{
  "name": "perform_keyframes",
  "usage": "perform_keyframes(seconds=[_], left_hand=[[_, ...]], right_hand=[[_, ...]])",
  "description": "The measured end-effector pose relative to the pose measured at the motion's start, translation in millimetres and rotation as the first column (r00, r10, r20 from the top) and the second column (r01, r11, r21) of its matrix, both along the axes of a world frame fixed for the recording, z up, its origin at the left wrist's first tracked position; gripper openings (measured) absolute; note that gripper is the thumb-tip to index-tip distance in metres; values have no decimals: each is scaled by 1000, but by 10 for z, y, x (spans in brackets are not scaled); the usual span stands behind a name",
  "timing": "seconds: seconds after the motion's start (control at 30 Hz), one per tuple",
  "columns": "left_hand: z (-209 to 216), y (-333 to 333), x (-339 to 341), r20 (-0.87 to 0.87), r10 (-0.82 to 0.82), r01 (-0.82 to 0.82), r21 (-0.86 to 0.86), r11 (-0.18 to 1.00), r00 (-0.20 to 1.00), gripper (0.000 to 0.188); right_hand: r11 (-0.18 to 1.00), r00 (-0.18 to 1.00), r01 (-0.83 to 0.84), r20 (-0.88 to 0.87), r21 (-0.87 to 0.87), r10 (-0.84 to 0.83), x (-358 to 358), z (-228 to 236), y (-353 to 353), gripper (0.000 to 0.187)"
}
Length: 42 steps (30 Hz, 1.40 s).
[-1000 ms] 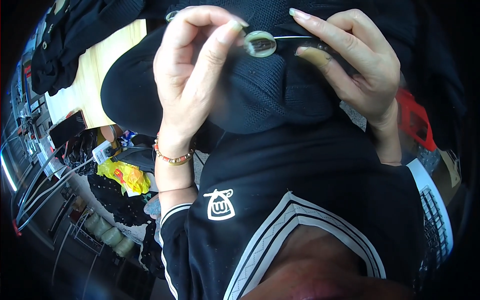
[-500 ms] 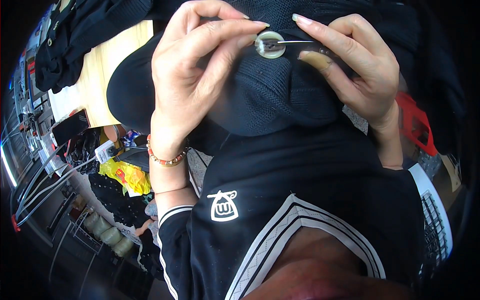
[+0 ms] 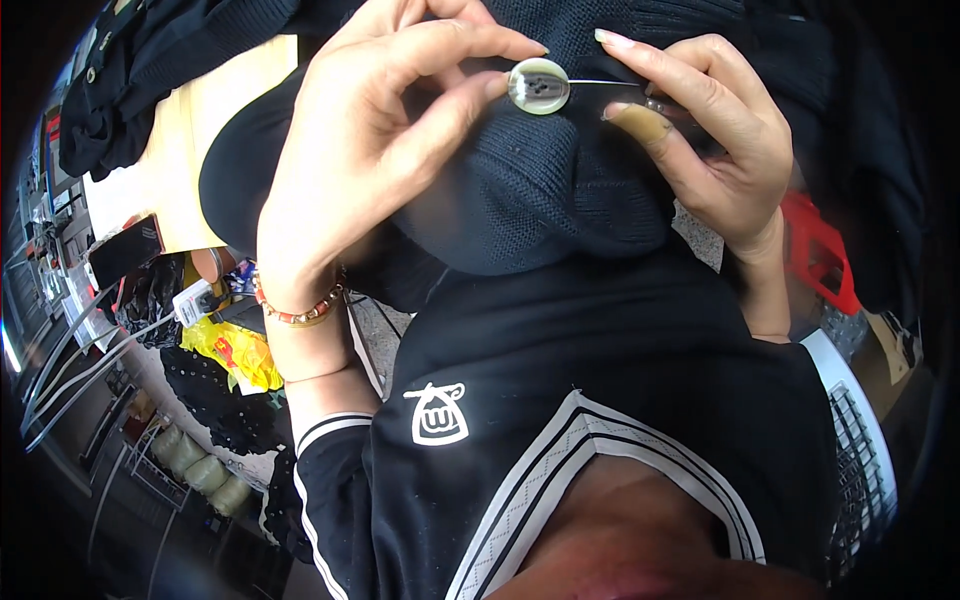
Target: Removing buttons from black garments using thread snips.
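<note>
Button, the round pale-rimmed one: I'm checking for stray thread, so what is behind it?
Around the button, dark knitted cloth shows behind. The button's back faces away and it covers the patch directly behind it, so any thread there cannot be seen.

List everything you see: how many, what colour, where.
Round button: one, grey and cream, upper centre
Thin needle or thread: one, pale, beside the button
Knitted fabric: count unclear, black, under the hands
Wooden tabletop: one, pale, upper left
Flat phone-like device: one, black, tabletop edge
Boxy plug: one, white, left
Crumpled plastic bag: one, yellow, left
Rounded bundles: three, pale, lower left
Openwork plastic item: one, red, right
Other clutter: uncounted, mixed colours, far left
Beaded bracelet: one, orange, left wrist
V-neck top: one, black, white trim, lower centre
Left hand: one, at the button
Right hand: one, tan thumb cover, upper right
</note>
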<state>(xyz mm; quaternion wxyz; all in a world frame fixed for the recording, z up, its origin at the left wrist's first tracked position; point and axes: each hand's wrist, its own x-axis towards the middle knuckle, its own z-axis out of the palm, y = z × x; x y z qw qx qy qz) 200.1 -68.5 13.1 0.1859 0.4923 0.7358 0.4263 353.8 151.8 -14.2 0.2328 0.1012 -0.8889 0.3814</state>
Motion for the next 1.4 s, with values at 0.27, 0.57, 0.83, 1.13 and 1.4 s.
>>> perform_keyframes(seconds=[0.27, 0.57, 0.83, 1.13, 1.4], left_hand=[[-55, 66, 33, -254, -8, 47, 148, 988, 967, 15], [-73, -35, 160, -404, 99, -9, 220, 975, 910, 9], [-224, -143, 225, -3, 181, -169, 353, 920, 983, 11], [77, -20, 119, -122, 386, -306, 416, 856, 914, 24], [-17, 107, 78, -347, 272, -229, 161, 960, 898, 38]], right_hand=[[1000, 1000, 13, 19, 29, -13, -10, 51, 15, 49], [1000, 997, -3, 75, 14, 2, 5, 137, -30, 49], [998, 997, -56, 55, 36, 54, -34, 161, -29, 49], [934, 969, 152, -139, -322, -206, -16, 89, 204, 40], [797, 971, 209, 27, -566, -236, 158, -67, 311, 34]])
